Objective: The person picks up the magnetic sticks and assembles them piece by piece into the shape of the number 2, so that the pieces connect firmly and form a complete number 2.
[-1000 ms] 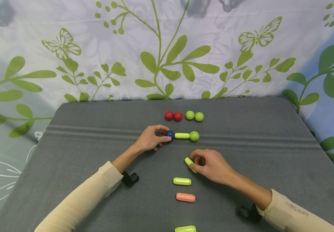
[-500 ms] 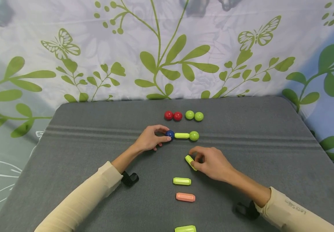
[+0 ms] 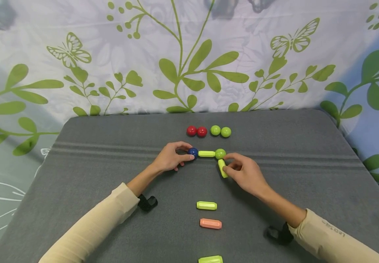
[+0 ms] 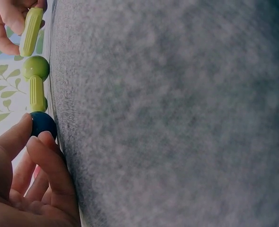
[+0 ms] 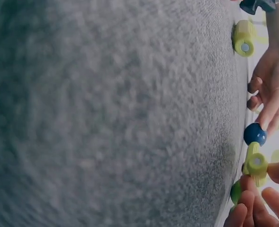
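Note:
My left hand (image 3: 173, 157) pinches a blue ball (image 3: 193, 153) between thumb and fingers. A yellow-green magnetic rod (image 3: 206, 153) joins that ball to a green ball (image 3: 220, 153), forming a short row across the table. With thumb and fingertips my right hand (image 3: 246, 173) holds another yellow-green rod (image 3: 222, 168), tilted, its far end right at the near side of the green ball. In the left wrist view the held rod (image 4: 31, 32) points at the green ball (image 4: 36, 68). From the right wrist, a round metal disc shows in the end of the held rod (image 5: 256, 161).
Two red balls (image 3: 197, 131) and two green balls (image 3: 220, 131) sit behind the row. Nearer me lie a yellow-green rod (image 3: 206, 205), an orange rod (image 3: 210, 223) and another yellow-green rod (image 3: 210, 259) at the frame's bottom edge. A patterned cloth (image 3: 127, 54) hangs behind the grey table (image 3: 94, 138).
My right hand has carried its rod forward and slightly right, from the open table up to the green ball. My left hand has stayed in place on the blue ball.

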A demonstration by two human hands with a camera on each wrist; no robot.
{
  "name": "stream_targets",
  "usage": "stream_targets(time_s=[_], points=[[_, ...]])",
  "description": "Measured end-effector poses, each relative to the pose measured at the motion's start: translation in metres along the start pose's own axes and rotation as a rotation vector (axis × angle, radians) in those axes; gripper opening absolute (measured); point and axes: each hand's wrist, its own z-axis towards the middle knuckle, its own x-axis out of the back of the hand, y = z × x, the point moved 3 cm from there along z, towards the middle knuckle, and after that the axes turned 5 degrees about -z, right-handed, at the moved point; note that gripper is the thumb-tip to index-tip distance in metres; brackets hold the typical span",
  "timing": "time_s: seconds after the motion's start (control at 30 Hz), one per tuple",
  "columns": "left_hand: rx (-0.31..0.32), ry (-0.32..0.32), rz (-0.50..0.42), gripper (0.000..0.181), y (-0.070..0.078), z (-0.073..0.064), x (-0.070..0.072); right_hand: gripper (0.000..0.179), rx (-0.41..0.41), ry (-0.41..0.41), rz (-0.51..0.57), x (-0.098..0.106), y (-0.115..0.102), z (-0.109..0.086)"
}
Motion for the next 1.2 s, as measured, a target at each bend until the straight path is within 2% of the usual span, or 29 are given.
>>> stream_targets(time_s=[0.2,0.43,1.2], points=[[-0.008,-0.004,-0.001,0.036,0.0001,0.0001,0.0,0.026,-0.035,-0.001,0.021,0.001,0.0002,0.0016],[-0.007,-0.004,0.0,0.036,0.0001,0.0006,0.0001,0.024,-0.049,0.014,-0.007,0.0,0.0,0.0026],[0.0,0.008,0.007,0.036,-0.0025,-0.0011,-0.0004,0.03,-0.005,-0.041,0.017,-0.0072,0.0026,0.0017]])
